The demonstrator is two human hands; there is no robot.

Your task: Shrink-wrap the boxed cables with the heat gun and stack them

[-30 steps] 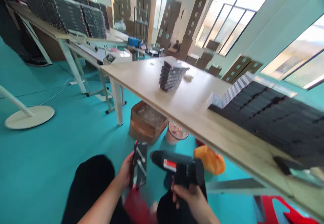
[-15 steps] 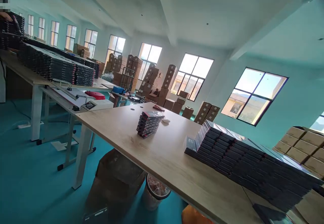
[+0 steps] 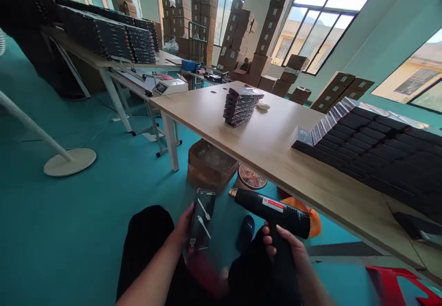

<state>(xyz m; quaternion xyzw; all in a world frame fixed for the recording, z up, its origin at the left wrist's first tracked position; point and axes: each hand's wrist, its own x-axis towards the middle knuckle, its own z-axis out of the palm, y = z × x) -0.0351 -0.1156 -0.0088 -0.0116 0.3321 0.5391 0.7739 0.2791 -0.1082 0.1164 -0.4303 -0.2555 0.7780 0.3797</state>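
Observation:
My left hand (image 3: 184, 229) is closed round the left edge of a slim black box (image 3: 203, 220), held upright over my lap with a picture of a white cable on its face. My right hand (image 3: 285, 241) is wrapped round the handle of a black heat gun (image 3: 269, 209) with a red and white label. The gun's nozzle points left, toward the box but apart from it. Below the box is a red blurred shape (image 3: 203, 269) that I cannot make out.
On the wooden table (image 3: 203, 108) stand a small stack of wrapped boxes (image 3: 240, 108) and a large block of black boxes (image 3: 383, 144). Beneath it are an open carton (image 3: 210, 163) and a bin (image 3: 252, 177). A white round stand base (image 3: 71, 162) is on the floor at left.
The view has tilted down, bringing both hands and the heat gun into sight. The slim box, earlier only partly visible at the bottom edge, now shows whole, higher and further right.

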